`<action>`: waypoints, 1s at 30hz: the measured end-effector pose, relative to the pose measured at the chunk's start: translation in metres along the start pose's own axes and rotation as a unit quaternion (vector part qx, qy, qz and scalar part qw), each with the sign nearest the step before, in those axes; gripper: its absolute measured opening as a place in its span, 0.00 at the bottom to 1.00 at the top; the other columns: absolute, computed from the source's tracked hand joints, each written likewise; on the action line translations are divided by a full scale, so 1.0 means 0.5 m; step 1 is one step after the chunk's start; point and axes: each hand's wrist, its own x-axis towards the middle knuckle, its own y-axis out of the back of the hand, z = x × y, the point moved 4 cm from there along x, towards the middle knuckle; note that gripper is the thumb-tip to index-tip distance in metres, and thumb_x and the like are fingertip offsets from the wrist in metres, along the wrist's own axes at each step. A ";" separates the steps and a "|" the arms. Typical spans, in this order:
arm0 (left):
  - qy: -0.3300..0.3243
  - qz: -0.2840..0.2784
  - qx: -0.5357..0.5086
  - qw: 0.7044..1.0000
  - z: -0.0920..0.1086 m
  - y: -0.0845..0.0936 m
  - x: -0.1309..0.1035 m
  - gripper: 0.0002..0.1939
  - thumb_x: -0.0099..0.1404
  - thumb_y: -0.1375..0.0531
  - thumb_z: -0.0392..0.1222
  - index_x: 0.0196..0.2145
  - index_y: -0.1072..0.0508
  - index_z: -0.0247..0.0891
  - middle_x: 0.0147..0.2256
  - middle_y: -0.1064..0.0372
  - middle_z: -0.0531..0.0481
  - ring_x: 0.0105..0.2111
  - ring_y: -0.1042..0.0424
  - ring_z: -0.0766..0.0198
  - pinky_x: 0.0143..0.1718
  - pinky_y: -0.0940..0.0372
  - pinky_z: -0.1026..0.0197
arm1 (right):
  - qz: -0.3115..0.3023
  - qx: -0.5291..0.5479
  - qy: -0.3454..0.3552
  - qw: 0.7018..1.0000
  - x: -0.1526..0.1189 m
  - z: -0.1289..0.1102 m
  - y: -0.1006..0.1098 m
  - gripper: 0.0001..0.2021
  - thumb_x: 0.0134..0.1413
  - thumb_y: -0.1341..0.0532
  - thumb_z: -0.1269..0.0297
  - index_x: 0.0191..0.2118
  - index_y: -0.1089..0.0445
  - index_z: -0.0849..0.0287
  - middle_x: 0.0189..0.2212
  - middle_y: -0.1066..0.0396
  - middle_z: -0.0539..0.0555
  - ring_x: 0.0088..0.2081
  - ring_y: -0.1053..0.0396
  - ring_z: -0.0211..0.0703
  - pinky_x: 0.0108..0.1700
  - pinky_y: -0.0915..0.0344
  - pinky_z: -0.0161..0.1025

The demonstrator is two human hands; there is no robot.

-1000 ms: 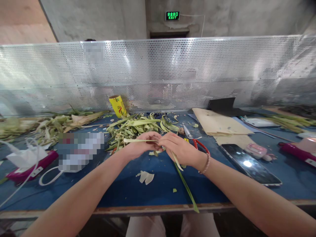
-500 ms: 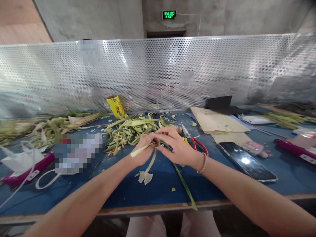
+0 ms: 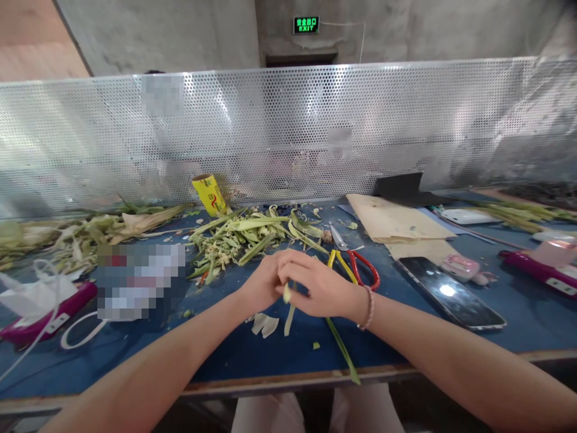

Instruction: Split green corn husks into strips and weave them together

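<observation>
My left hand [image 3: 264, 281] and my right hand [image 3: 321, 287] meet above the blue table, both with curled fingers. Between them they hold a pale corn husk strip [image 3: 290, 319], whose end hangs below my fingers. Most of my left fingers are hidden behind the right hand. A long green leaf strip [image 3: 343, 350] runs from beneath my right hand to the table's front edge. Pale husk scraps [image 3: 265, 325] lie just below my left hand. Beyond my hands is a heap of knotted husk strips [image 3: 234, 239]. Scissors [image 3: 339, 239] with one red and one yellow handle lie beside my right hand.
A phone [image 3: 451, 294], a pink case [image 3: 460, 267] and brown paper [image 3: 396, 219] lie on the right. Power strips [image 3: 538, 272] sit at both sides. A yellow tube [image 3: 210, 195] leans near the perforated metal screen [image 3: 279, 132]. More husks [image 3: 135, 222] lie back left.
My hands have drawn closer together and curled inward. The pale strip that stuck out leftward over my left wrist no longer shows there. The camera view has shifted slightly.
</observation>
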 end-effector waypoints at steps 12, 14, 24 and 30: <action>0.057 0.002 -0.225 0.973 0.008 0.003 0.005 0.13 0.54 0.42 0.48 0.22 0.36 0.35 0.22 0.41 0.53 0.26 0.39 0.69 0.30 0.42 0.65 | 0.197 0.256 -0.219 0.921 -0.006 0.089 0.028 0.02 0.47 0.43 0.71 0.27 0.39 0.59 0.28 0.39 0.49 0.28 0.36 0.33 0.30 0.35 0.33; 0.082 0.030 -0.257 0.962 0.003 0.009 0.006 0.14 0.53 0.41 0.47 0.20 0.38 0.35 0.21 0.42 0.54 0.25 0.39 0.70 0.30 0.41 0.65 | 0.193 0.246 -0.215 0.925 -0.009 0.092 0.031 0.02 0.46 0.42 0.71 0.27 0.37 0.59 0.29 0.38 0.51 0.31 0.36 0.34 0.32 0.35 0.34; 0.100 0.113 -0.238 0.959 -0.015 0.030 0.015 0.13 0.52 0.41 0.42 0.17 0.40 0.36 0.17 0.41 0.56 0.21 0.39 0.72 0.26 0.41 0.67 | 0.089 -0.096 -0.039 0.991 -0.011 0.090 0.026 0.03 0.51 0.44 0.72 0.30 0.34 0.59 0.30 0.34 0.54 0.35 0.36 0.40 0.40 0.36 0.43; 0.058 0.115 -0.093 0.987 -0.023 0.034 0.016 0.14 0.55 0.44 0.46 0.18 0.38 0.36 0.19 0.42 0.56 0.21 0.43 0.71 0.24 0.45 0.67 | -0.044 -0.239 -0.053 0.968 -0.007 0.061 0.007 0.09 0.53 0.46 0.63 0.35 0.35 0.64 0.33 0.36 0.60 0.38 0.37 0.47 0.39 0.35 0.45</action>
